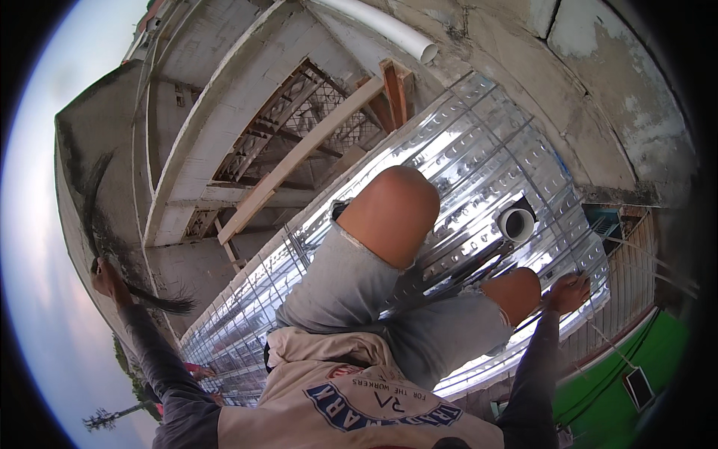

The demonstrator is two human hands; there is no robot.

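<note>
My left hand (111, 283) is raised out to the left, closed around the middle of a bundle of thin dark tie wires (91, 200). The bundle bends, and its loose ends fan out above and below the fist. My right hand (568, 292) is at the right edge of the shiny corrugated metal decking (467, 198), by the steel bar mesh (511, 152). Its fingers are curled together; what they hold, if anything, is too small to make out. My bent knees are over the decking, between my two hands.
A white pipe end (516, 224) sticks up through the decking. Beyond its far-left edge, a wooden beam (299, 161) spans above a lower level with a lattice opening. Another white pipe (389, 30) runs along the concrete wall (621, 97). At lower left, part of another person (200, 372) shows.
</note>
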